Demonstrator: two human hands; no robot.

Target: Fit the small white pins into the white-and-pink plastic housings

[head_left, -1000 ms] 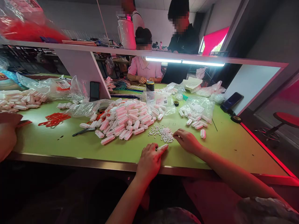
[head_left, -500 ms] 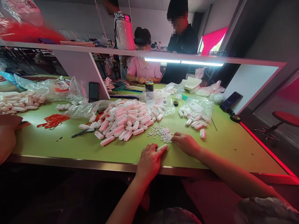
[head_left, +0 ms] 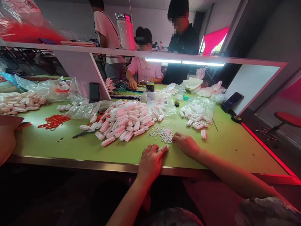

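Note:
My left hand [head_left: 150, 160] is closed around a small white plastic connector housing [head_left: 165, 147], held at the near part of the green table. At the right edge of a patch of tiny white pieces [head_left: 166, 135], my right hand [head_left: 186, 143] has its fingertips drawn together. Whether a piece is between those fingertips is too small to make out. Behind both hands rises a large heap of similar white housings [head_left: 127, 121]. A single housing [head_left: 203, 134] lies apart, right of my right hand.
Scissors [head_left: 82, 134] and orange strips [head_left: 53, 121] lie left of the heap. Plastic bags [head_left: 202, 106], a dark can [head_left: 150, 87] and a propped phone [head_left: 94, 93] stand farther back. A shelf [head_left: 199, 57] crosses above. Another person's hand [head_left: 8, 135] is at far left.
My hands stay almost in place. Across the table, a seated co-worker's hand has shifted left, and a person behind has come further into view.

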